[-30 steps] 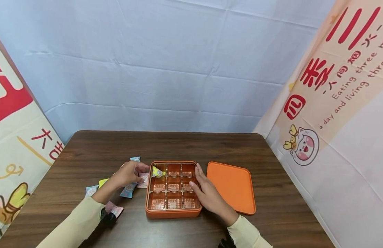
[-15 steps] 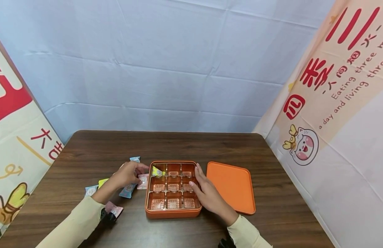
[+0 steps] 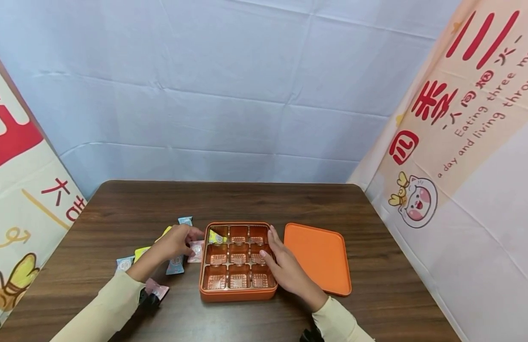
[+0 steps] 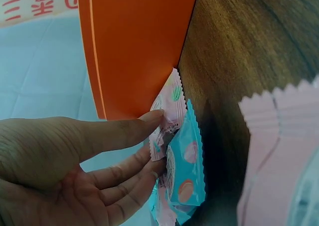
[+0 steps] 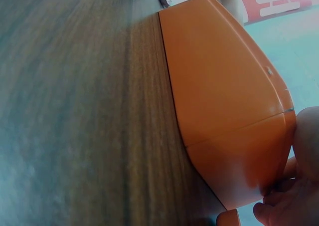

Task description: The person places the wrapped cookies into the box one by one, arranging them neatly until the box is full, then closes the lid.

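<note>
An orange box (image 3: 238, 296) with a nine-compartment tray stands on the table; a yellow candy packet (image 3: 217, 237) lies in its far-left compartment. My left hand (image 3: 177, 241) is at the box's left side, thumb and fingertips at a pink candy packet (image 4: 169, 106). That packet lies against the box wall, and a blue candy packet (image 4: 187, 161) overlaps it in the left wrist view. My right hand (image 3: 288, 268) rests on the box's right side, fingers straight along the rim, thumb over the tray. Part of the packet group is hidden under my left hand.
The orange lid (image 3: 318, 259) lies right of the box. Around my left forearm are more packets: a blue one (image 3: 125, 263), a yellow one (image 3: 141, 252), and a pink one (image 3: 156, 289) by the wrist. Another blue packet (image 3: 185, 221) lies beyond the left hand.
The blue packet under my left hand has shifted slightly, and a bit of yellow packet now shows behind that hand. My left hand stays beside the box; the right hand stays on it.
</note>
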